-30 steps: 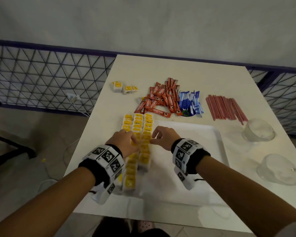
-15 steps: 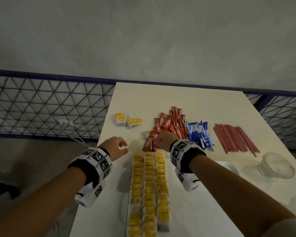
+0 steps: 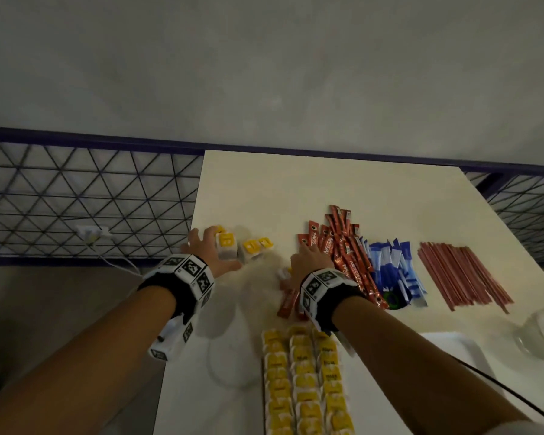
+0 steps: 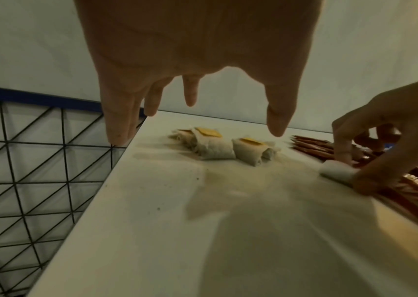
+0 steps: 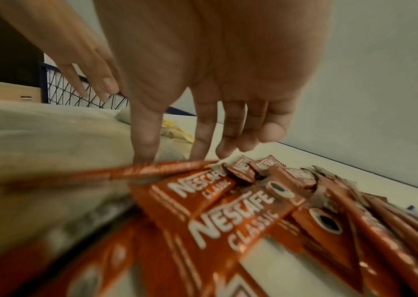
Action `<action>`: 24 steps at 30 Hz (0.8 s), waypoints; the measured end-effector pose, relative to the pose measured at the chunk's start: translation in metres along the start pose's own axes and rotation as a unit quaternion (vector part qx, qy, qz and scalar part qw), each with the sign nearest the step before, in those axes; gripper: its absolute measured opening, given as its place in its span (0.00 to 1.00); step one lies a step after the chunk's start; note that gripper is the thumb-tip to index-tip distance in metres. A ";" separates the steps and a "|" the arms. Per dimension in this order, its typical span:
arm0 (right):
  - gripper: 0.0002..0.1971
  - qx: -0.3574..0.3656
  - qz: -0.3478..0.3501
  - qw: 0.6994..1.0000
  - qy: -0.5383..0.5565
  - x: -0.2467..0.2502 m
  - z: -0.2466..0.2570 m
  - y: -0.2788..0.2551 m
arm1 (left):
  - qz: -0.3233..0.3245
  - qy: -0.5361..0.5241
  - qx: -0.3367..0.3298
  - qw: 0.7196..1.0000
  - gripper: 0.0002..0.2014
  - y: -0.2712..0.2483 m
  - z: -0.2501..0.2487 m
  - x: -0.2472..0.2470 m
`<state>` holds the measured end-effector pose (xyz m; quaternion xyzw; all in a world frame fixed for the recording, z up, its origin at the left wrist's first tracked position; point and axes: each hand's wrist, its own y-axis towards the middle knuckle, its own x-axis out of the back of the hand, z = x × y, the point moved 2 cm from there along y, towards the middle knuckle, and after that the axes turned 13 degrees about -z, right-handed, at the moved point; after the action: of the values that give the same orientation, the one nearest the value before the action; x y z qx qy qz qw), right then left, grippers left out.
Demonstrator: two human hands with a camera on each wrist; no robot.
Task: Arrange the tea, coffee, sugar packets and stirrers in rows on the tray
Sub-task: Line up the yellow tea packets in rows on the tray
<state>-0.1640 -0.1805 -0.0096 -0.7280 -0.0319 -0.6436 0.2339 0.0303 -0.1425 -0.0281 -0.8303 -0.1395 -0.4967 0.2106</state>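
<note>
The loose tea bags (image 3: pixel 226 246) at the worktop's (image 3: pixel 296 183) far left edge look light, soft and crushable, so they are probably best pinched gently across the paper body, not by the yellow tag. The left hand (image 3: pixel 206 251) reaches over them with fingers spread and straight, holding nothing. The right hand (image 3: pixel 308 262) rests at the near-left edge of the Nescafé coffee sachets (image 3: pixel 343 246), fingers extended onto a sachet, thumb against a single tea bag (image 4: pixel 337 172); no closed grip shows. The sachets seem slick and flat, likely to slide. The white tray (image 3: pixel 453 346) holds three rows of tea bags (image 3: pixel 299 372). Blue sugar packets (image 3: pixel 390 265) and red stirrers (image 3: pixel 462 274) lie off it.
</note>
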 end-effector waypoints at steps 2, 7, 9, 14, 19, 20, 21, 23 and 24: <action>0.24 0.003 0.001 1.000 0.011 0.000 0.001 0.005 | 0.017 0.016 -0.004 1.000 0.52 0.007 -0.005 -0.005; 0.24 -0.019 -0.027 0.987 0.158 0.016 -0.004 0.009 | 0.068 0.062 -0.028 0.995 0.55 0.016 -0.022 -0.020; 0.19 -0.072 -0.034 0.952 0.296 0.020 -0.012 0.011 | 0.069 0.081 -0.055 0.993 0.52 0.017 -0.031 -0.024; 0.10 -0.128 -0.035 0.869 0.477 0.026 -0.028 0.010 | 0.061 0.098 -0.108 0.987 0.37 0.019 -0.047 -0.037; 0.04 -0.161 -0.013 0.793 0.587 0.028 -0.037 0.006 | 0.033 0.065 -0.115 0.991 0.19 0.010 -0.056 -0.044; 0.04 -0.171 -0.006 0.772 0.612 0.029 -0.038 0.004 | 0.037 0.071 -0.110 0.991 0.20 0.009 -0.056 -0.045; 0.03 -0.177 0.000 0.755 0.631 0.029 -0.039 0.002 | 0.040 0.073 -0.106 0.991 0.21 0.010 -0.056 -0.044; 0.02 -0.183 0.007 0.735 0.652 0.030 -0.041 -0.002 | 0.046 0.047 -0.089 0.994 0.21 0.010 -0.053 -0.041; 0.02 -0.185 0.010 0.727 0.661 0.030 -0.041 -0.005 | 0.049 0.033 -0.080 0.995 0.21 0.009 -0.052 -0.039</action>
<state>-0.1985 -0.1998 0.0233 -0.1480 0.2581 -0.9527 0.0629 -0.0240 -0.1771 -0.0432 -0.8335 -0.0516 -0.5227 0.1716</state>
